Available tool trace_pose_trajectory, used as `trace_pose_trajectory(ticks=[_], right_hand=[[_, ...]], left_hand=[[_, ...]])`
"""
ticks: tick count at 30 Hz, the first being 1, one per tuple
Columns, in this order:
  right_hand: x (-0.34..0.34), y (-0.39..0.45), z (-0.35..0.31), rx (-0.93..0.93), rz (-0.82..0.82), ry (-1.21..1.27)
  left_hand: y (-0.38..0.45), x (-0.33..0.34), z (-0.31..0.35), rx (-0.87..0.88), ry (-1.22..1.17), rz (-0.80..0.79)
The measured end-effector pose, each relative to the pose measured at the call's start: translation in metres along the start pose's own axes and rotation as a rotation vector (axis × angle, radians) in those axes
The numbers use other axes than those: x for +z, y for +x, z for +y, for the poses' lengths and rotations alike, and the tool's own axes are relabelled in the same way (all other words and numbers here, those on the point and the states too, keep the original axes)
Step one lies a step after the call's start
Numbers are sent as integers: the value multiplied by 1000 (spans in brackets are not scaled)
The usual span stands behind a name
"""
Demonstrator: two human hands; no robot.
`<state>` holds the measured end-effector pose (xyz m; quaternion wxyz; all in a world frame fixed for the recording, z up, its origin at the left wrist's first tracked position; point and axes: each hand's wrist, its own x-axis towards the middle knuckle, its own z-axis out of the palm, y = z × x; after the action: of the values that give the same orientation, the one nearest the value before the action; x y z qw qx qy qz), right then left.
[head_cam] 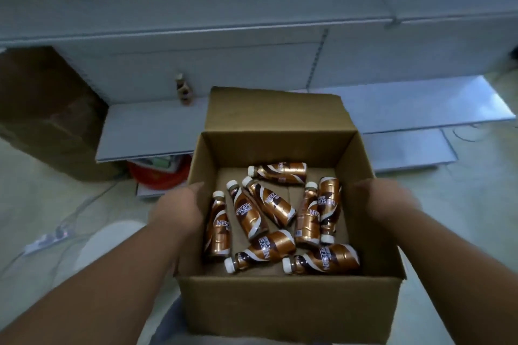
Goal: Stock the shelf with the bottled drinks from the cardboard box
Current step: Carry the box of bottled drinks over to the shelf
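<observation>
An open cardboard box [280, 305] fills the middle of the view, its far flap standing up. Inside lie several brown and gold coffee bottles [248, 213] with white caps, scattered on their sides. My left hand [179, 210] presses flat against the box's left wall from outside. My right hand [384, 196] grips the right wall. Both hands hold the box up in front of a low grey shelf [145, 131]. One bottle [183, 89] of the same kind stands upright at the back of that shelf.
A large dark carton [47, 112] stands at the left end of the shelf. Red and green items [159, 171] sit under the shelf board. A white power strip [47, 241] and cables lie on the floor at left. More shelf boards [420, 109] extend right.
</observation>
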<state>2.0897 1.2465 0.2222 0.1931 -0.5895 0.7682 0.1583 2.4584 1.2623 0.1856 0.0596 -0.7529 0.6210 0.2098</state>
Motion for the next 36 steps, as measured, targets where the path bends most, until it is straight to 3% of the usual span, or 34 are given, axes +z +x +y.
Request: trace_pose_trajectory(ticks=[7,14,25,30,33,36], right_hand=[[64,-5,87,293,-21,161],[198,32,100,492,-44,254],[526,130,54,749,-79,450],[639,162,12,870,-73,475],[651,165,-2,902,2,352],[626,159,-9,936,-143,344]], left_hand=[[74,48,95,324,183,-75],[165,176,134,544,317,-264],[296,454,86,695,539,-309],[351,541,48,766,597,-279],[362,554,36,856,570,-212],[355,540,51,912,649,-250]])
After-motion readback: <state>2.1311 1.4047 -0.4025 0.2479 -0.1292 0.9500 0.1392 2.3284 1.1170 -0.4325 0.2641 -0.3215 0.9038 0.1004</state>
